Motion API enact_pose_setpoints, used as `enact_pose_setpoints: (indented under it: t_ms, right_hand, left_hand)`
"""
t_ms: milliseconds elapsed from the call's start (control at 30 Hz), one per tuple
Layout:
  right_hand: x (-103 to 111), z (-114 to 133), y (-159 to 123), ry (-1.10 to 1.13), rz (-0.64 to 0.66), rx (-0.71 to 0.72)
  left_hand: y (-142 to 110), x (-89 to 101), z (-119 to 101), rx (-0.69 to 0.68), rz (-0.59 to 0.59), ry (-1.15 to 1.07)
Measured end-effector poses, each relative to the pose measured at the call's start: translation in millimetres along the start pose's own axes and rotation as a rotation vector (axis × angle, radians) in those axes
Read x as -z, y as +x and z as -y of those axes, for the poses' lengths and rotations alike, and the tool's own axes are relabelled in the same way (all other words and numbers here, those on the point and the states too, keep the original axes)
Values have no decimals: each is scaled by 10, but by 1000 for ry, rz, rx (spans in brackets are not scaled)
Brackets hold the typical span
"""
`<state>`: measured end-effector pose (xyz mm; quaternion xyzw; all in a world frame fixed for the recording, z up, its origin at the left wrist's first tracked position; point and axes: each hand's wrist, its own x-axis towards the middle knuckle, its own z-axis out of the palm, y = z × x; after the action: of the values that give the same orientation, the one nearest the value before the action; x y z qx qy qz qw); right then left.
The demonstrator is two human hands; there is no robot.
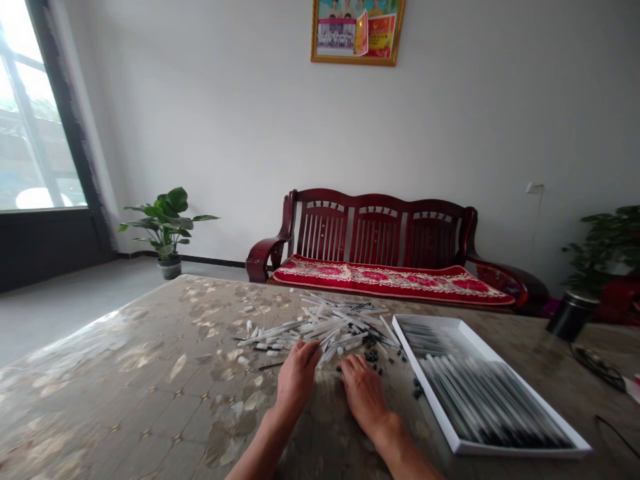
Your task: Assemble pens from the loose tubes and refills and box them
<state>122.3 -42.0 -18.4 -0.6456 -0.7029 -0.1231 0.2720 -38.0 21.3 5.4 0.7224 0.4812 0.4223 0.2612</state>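
A loose pile of translucent white pen tubes [325, 327], dark thin refills and short white caps [243, 361] lies on the table in front of my hands. My left hand [296, 373] is closed at the pile's near edge, thumb and fingers together; what it grips is hidden. A dark thin rod [269, 367] shows just left of its fingers. My right hand [363, 387] rests low over the table with fingers curled, a small black piece [339, 369] at its fingertips. Several small black plugs [371, 355] are scattered beyond and right of it.
A shallow white box [435, 407] holding rows of pens [490, 400] stands on the right of the patterned table [150, 380]. Farther right are a black canister [573, 313] and cables [595, 363]. Behind the table is a red wooden bench [375, 233]; a potted plant [169, 223] stands left.
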Motion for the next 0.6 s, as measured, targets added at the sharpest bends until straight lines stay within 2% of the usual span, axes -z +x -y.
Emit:
enact_pose_setpoints:
  t_ms: [100, 200, 333, 600]
  right_hand:
    - [-25, -162, 6, 54, -97, -126]
    - [-16, -306, 26, 140, -219, -205]
    - [25, -369, 42, 236, -316, -168]
    - [94, -301, 48, 351, -324, -54]
  left_hand:
    - [-29, 16, -44, -25, 89, 112]
    - [-49, 14, -78, -69, 120, 168]
    - [-59, 0, -92, -118, 147, 217]
    - [-77, 17, -124, -191, 123, 255]
